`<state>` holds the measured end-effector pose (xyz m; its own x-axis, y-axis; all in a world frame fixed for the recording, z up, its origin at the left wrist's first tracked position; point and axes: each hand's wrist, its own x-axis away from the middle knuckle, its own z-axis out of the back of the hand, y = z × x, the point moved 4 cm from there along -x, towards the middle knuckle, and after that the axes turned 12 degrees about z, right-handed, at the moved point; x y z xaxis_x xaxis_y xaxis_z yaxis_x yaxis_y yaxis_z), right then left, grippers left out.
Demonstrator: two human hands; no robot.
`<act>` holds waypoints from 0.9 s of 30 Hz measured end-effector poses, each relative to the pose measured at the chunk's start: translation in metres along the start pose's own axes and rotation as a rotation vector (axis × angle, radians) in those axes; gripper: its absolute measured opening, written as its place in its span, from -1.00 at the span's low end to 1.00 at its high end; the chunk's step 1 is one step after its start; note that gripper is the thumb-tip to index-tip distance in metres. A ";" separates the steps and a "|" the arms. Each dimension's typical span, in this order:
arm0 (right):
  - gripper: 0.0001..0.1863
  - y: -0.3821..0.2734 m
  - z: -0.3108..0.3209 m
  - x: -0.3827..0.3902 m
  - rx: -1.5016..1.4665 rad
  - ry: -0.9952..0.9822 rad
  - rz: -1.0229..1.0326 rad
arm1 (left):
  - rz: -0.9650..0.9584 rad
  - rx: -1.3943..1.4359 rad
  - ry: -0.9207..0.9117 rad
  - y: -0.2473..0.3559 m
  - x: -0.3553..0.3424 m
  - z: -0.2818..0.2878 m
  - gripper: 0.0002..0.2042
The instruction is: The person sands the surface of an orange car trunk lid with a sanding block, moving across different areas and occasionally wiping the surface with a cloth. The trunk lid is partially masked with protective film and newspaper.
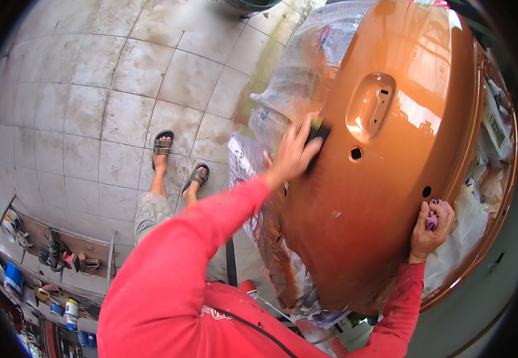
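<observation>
An orange car door (324, 238) fills the middle and right, with a handle recess (371, 107) and several dark holes in it. My left hand (294, 152) is wrapped round a black block (320, 140), most likely a sanding block, with a yellow-green edge. It presses this block on the door's left side, below and left of the recess; the hand is slightly blurred. At the door's right edge, below a round hole, my right hand (429, 235) grips a crumpled purple cloth (435, 215) and rests against the panel.
Plastic and paper masking sheets (306, 65) hang along the door's left side; more masking (471, 206) lies inside the frame at right. Shelves (62, 262) with cans and tools stand at lower left. Grey floor tiles (121, 113) spread at left, my sandalled feet on them.
</observation>
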<state>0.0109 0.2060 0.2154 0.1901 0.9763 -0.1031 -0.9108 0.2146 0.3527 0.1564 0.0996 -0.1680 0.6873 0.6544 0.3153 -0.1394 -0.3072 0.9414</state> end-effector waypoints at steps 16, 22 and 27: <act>-0.73 -0.003 -0.001 -0.010 0.041 0.051 0.041 | -0.128 -0.117 0.108 0.048 -0.054 0.001 -0.25; -0.71 0.002 -0.001 -0.001 0.099 0.073 0.001 | -0.177 -0.126 0.103 0.074 0.095 -0.022 -0.25; -0.74 0.003 0.000 0.003 0.134 0.118 -0.051 | -0.424 -0.256 -0.158 0.069 0.220 -0.029 -0.11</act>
<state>0.0091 0.2096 0.2161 0.1830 0.9558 -0.2299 -0.8425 0.2730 0.4643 0.2771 0.2423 -0.0303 0.8175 0.5666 -0.1033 0.0183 0.1536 0.9880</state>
